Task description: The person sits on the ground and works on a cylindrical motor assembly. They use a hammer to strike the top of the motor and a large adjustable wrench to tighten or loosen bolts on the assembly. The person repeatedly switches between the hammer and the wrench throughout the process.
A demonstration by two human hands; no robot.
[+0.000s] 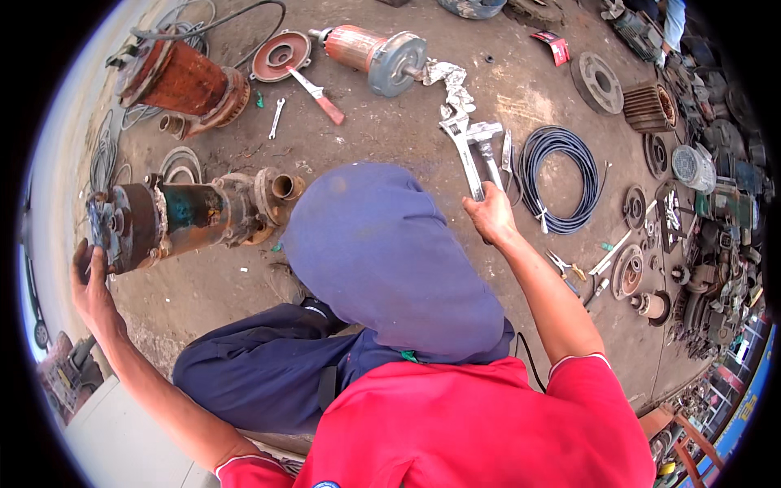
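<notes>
My left hand (96,294) has its fingers apart at the capped left end of a rusty motor pump (195,210) lying on its side; I cannot tell whether they touch it. My right hand (492,215) is closed around the lower end of a silver adjustable wrench (465,156). Close beside that wrench is a hammer (488,151), whose handle runs down to the same hand. Whether the fingers hold the hammer too is hidden. A crumpled whitish rag (449,81) lies just beyond the wrench's jaw.
Coiled dark cable (525,180) lies right of the hammer. Another rusty pump (175,85), a round red cover (281,55), a red-handled tool (319,98), a combination wrench (277,119) and a motor rotor (358,50) lie farther away. Discs, pliers (560,262) and piled motor parts line the right.
</notes>
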